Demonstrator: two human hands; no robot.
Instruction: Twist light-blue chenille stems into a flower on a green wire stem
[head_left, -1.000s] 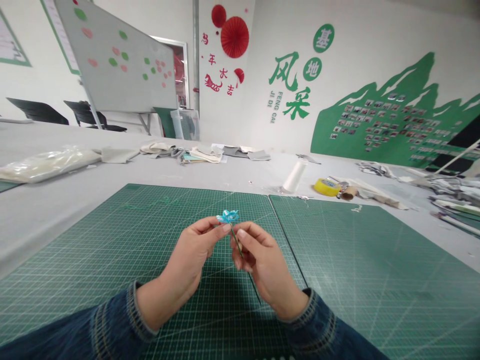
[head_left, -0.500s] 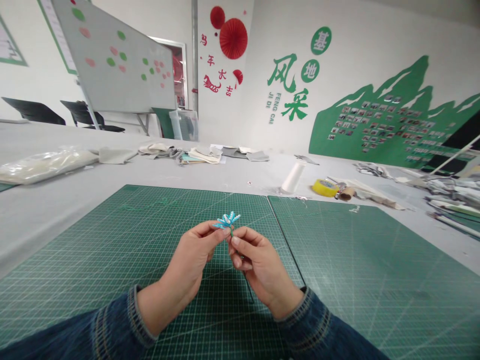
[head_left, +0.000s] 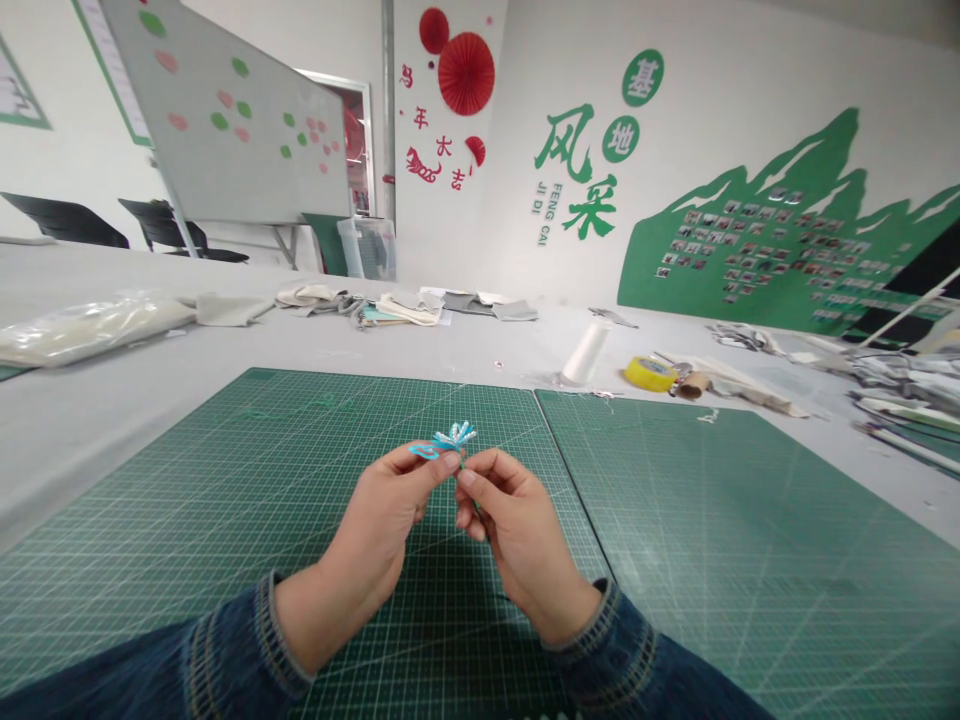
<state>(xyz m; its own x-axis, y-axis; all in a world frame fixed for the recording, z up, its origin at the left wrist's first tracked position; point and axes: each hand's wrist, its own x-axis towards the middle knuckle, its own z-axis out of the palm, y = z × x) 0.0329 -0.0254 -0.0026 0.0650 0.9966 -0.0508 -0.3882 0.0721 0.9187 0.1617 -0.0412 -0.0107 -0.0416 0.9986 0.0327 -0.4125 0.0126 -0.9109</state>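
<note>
As the head view is looking down over the counter (head_left: 480, 345), the left grip (head_left: 371, 530) is closing its thumb and forefinger around the base of a blue flower (head_left: 454, 436), whose looped petals are carrying small white beads. One paler petal (head_left: 424, 451) is lying sideways across the tip of the left grip, while the other petals are fanning upward just above the fingertips. Close beside it, the right grip (head_left: 529, 540) is pinching the thin green stem (head_left: 463, 463) right under the flower, thumb pressed toward forefinger and the remaining fingers curling in below. Most of the stem is hiding behind the right grip.

Both wrists are emerging from denim sleeves (head_left: 172, 655). Beneath the two grips a green cutting mat (head_left: 225, 520) is spreading, and to the right of the right grip a second mat (head_left: 750, 540) is lying edge to edge with it. Beyond the right grip, a white cone of thread (head_left: 587, 352) is leaning, with a yellow tape roll (head_left: 649, 374) and a brown tube (head_left: 694, 386) sitting further right. Straight beyond the left grip, fabric scraps (head_left: 409, 310) are lying, and well off to its left a clear plastic package (head_left: 97, 325) is resting.
</note>
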